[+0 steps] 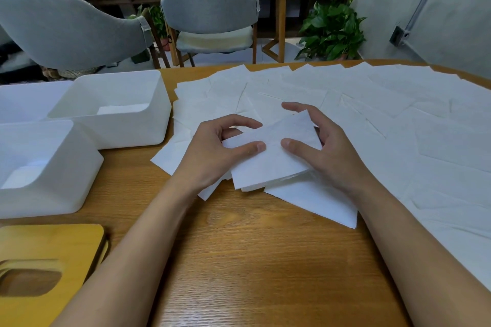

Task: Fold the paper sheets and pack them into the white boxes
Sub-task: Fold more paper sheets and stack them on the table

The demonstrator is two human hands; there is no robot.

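A folded white paper sheet point(271, 159) is held just above the table's middle. My left hand point(215, 151) pinches its left end between thumb and fingers. My right hand point(324, 146) grips its right end, thumb on top and fingers curled round the far edge. Many loose white paper sheets point(372, 103) lie overlapping across the middle and right of the table. A white box point(159, 103) at the left holds some white paper at its bottom. A second white box point(79, 167) stands nearer me, also with paper inside. A third white box point(24, 98) is partly seen behind.
Wooden lids point(47, 247) with an oval opening are stacked at the near left corner. Bare wood table point(252, 260) lies between my forearms. Two grey chairs point(210, 2), a small wooden table and a potted plant point(332, 32) stand beyond the far edge.
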